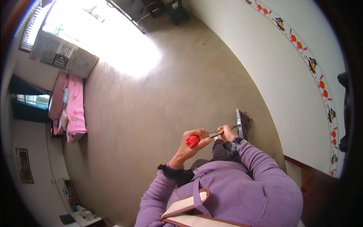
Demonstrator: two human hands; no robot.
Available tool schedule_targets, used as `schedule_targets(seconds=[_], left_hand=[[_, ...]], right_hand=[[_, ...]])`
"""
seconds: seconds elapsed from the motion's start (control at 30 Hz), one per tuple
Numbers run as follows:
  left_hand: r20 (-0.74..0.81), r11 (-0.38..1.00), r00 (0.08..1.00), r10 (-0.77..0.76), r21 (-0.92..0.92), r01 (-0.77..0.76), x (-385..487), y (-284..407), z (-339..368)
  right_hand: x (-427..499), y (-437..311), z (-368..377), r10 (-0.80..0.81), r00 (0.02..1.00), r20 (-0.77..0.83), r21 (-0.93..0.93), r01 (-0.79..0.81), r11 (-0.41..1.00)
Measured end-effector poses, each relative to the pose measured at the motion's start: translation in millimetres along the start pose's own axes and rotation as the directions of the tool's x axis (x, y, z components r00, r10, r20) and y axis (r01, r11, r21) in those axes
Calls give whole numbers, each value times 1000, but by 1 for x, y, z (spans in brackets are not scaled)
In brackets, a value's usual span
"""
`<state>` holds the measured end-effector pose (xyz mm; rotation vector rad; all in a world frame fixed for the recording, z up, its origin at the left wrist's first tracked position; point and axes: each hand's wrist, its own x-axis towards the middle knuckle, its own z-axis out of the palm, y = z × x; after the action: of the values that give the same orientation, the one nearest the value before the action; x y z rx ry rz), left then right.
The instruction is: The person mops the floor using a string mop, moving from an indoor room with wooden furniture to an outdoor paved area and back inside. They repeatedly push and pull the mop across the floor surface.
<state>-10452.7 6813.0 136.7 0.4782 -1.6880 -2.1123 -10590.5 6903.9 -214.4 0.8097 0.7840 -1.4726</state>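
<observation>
A broom lies across the view in front of me, its head (240,123) down on the floor near the right wall. Dark bristles (247,124) fan out from the head's pale grey block, on the side facing the wall. My left hand (195,139) is wrapped round the top of the handle, where a red end cap (192,141) shows beyond the fist. Further down, my right hand (226,134) grips the brown handle (217,134) between the left hand and the broom head.
Brown floor (158,107) stretches ahead and left. The white wall (272,68) with a patterned border curves along the right. Bright light enters through a doorway (113,34). A pink floral-covered seat (75,107) stands left, near a grey cabinet-like panel (63,54). Dark furniture (177,12) stands far ahead.
</observation>
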Motion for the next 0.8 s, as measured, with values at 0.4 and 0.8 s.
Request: schedule_targets(seconds=[0.4, 0.8], left_hand=[[-66, 851, 994, 84, 524, -37, 0, 49, -58], [52, 724, 998, 43, 686, -67, 55, 21, -32]], right_hand=[[-9, 76, 204, 468, 881, 76, -361, -413, 836], [-38, 65, 243, 613, 746, 260, -369, -510, 777]])
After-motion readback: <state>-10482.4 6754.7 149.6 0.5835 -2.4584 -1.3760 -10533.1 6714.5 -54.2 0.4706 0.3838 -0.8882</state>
